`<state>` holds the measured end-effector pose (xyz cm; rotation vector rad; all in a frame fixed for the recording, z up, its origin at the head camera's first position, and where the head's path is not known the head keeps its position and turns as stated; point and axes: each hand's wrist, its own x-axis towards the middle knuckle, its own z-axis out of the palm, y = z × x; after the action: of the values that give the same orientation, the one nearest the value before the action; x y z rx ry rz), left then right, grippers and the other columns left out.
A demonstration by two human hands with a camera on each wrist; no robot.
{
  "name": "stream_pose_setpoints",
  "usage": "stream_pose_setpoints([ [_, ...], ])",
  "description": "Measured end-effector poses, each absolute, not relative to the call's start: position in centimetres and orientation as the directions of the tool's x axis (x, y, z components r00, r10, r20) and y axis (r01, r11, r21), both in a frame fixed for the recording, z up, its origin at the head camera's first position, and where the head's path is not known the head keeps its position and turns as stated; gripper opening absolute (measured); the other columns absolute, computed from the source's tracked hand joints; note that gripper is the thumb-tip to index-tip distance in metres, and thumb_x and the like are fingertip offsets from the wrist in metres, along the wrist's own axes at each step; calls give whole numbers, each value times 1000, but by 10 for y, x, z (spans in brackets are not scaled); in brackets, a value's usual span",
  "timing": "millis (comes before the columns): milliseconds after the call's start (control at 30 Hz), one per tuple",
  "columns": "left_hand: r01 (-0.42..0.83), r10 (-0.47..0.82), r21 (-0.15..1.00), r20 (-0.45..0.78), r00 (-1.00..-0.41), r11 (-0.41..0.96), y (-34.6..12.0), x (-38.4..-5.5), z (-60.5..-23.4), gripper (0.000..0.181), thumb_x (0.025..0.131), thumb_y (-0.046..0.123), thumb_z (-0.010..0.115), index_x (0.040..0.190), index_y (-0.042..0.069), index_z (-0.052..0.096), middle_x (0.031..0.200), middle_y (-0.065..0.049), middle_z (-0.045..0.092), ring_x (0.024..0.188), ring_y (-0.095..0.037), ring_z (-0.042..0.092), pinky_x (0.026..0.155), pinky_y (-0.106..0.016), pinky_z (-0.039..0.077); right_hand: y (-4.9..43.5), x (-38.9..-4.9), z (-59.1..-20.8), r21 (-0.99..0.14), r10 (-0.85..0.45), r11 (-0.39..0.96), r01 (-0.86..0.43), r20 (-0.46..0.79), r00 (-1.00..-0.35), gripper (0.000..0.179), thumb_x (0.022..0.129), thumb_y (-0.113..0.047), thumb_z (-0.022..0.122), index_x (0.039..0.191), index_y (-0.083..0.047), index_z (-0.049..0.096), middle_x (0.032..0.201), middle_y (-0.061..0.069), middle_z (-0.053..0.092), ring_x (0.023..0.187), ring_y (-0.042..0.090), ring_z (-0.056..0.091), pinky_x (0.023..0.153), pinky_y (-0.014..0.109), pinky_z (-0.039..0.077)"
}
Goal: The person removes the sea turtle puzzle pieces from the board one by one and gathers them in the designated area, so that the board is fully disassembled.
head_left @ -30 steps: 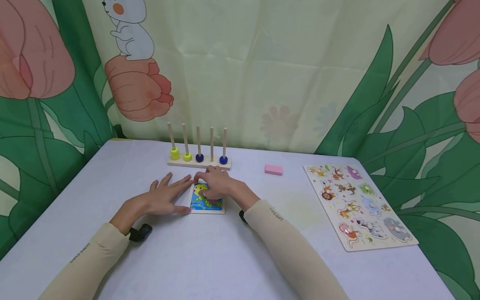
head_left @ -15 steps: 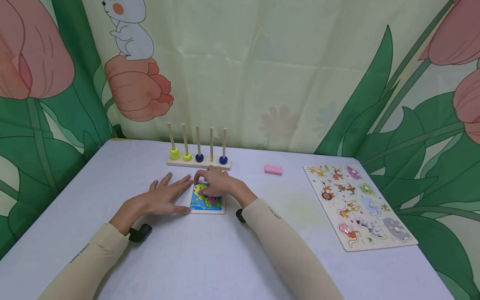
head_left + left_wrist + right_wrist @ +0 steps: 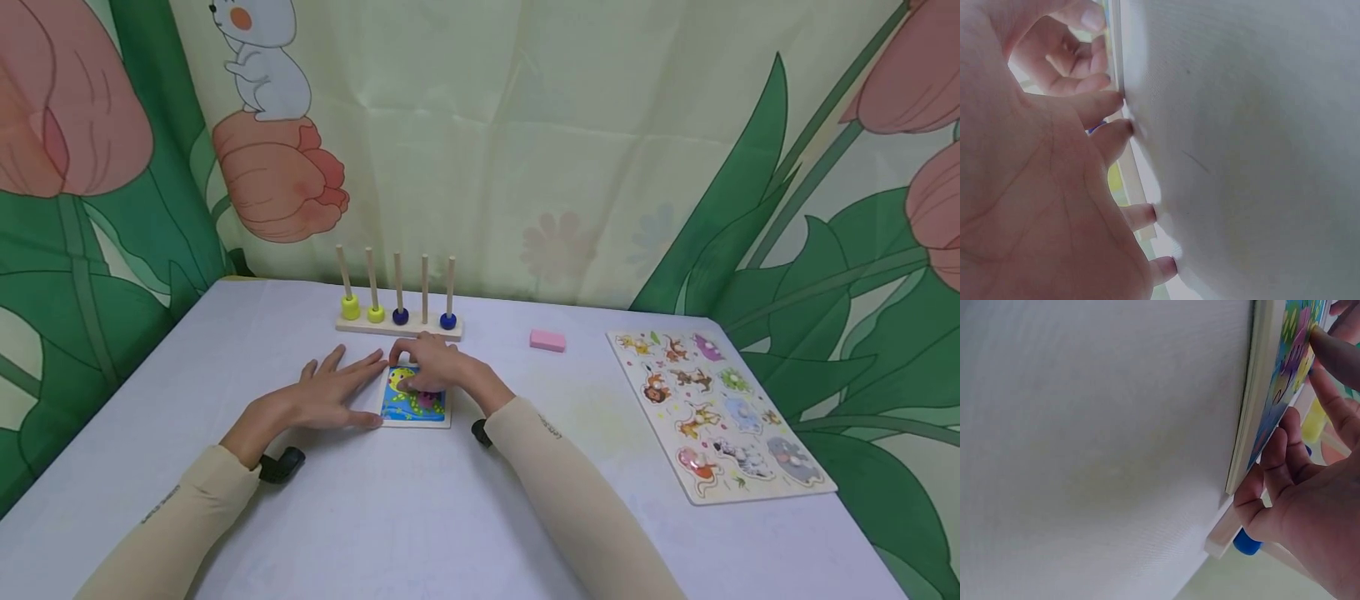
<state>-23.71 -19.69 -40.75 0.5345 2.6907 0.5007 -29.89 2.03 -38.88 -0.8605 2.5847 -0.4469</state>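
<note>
A small picture puzzle board [image 3: 416, 408] lies on the white table, blue with a yellow figure and a pink patch inside a pale wooden rim. My left hand [image 3: 318, 404] lies flat at its left, fingers spread, thumb and fingertips at the board's edge. From the far right, my right hand [image 3: 433, 364] covers its upper part. In the right wrist view, the thumb [image 3: 1335, 353] presses on the printed face while the other fingers bend along the board's far edge [image 3: 1260, 394]. My right hand hides part of the picture in the head view.
Just behind the board stands a wooden peg rack [image 3: 397, 327] with yellow and dark blue beads on upright rods. A pink block [image 3: 547, 340] lies to its right. Farther right is a large animal peg puzzle [image 3: 720, 417]. A printed cloth [image 3: 480, 150] hangs behind the table.
The right forearm has shifted slightly left, and the right thumb shows more of the pink patch on the board. The left hand stays where it was.
</note>
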Motion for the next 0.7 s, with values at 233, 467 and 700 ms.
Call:
stream_pose_setpoints([
  [233, 299, 422, 401, -265, -867, 866, -197, -236, -407, 103, 90, 65, 68, 171, 21, 21, 180, -10, 16, 159, -64, -3, 116, -90, -2, 22, -298, -389, -433, -632, 747, -505, -222, -743, 34, 101, -26, 74, 133, -24, 64, 138, 10, 62, 129, 25, 55, 110, 51, 52],
  [467, 297, 421, 399, -269, -867, 867, -196, -237, -409, 103, 90, 65, 68, 171, 21, 21, 181, -9, 15, 160, -63, -3, 117, -89, -2, 23, -297, -389, -446, -655, 724, -527, -203, -728, 36, 101, -22, 74, 135, -19, 63, 132, 10, 67, 121, 24, 60, 109, 44, 54],
  [700, 295, 418, 398, -268, -868, 868, -197, -237, -407, 102, 91, 65, 68, 171, 21, 22, 181, -9, 15, 160, -62, -4, 117, -89, -2, 22, -298, -388, -475, -659, 711, -519, -194, -727, 36, 100, -20, 75, 134, -17, 63, 128, 10, 71, 112, 21, 64, 104, 38, 57],
])
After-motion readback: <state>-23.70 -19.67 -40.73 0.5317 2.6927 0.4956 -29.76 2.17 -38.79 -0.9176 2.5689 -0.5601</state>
